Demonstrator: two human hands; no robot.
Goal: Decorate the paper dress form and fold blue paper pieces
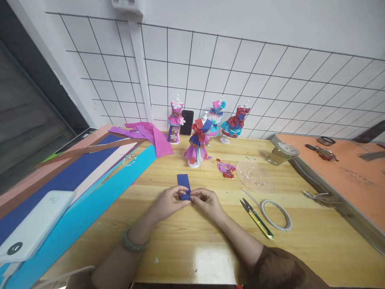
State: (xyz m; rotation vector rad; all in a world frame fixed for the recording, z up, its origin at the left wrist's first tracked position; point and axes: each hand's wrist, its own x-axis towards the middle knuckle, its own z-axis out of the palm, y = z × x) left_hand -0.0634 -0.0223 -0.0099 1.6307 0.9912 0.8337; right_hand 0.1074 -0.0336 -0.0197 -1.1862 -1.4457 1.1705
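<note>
A dark blue strip of crepe paper [183,181] lies on the wooden table, its near end raised and folded between my fingers. My left hand [170,204] pinches the fold from the left side. From the right, my right hand [208,204] pinches the same folded end, so the two hands almost meet. Just beyond them stands a small dress form [196,146] dressed in red, blue and pink paper. To the right lie yellow-and-green thread snips [256,218] with blades apart and a roll of white double-sided tape [276,215].
Coloured paper sheets [120,178], a white power bank [39,224] and a beaded bracelet [129,160] are at left. More paper-dressed forms [235,123] and a phone [187,122] stand by the wall. Paper scraps [226,168], a clear dish [254,176] and a lidded cup [281,153] are at right.
</note>
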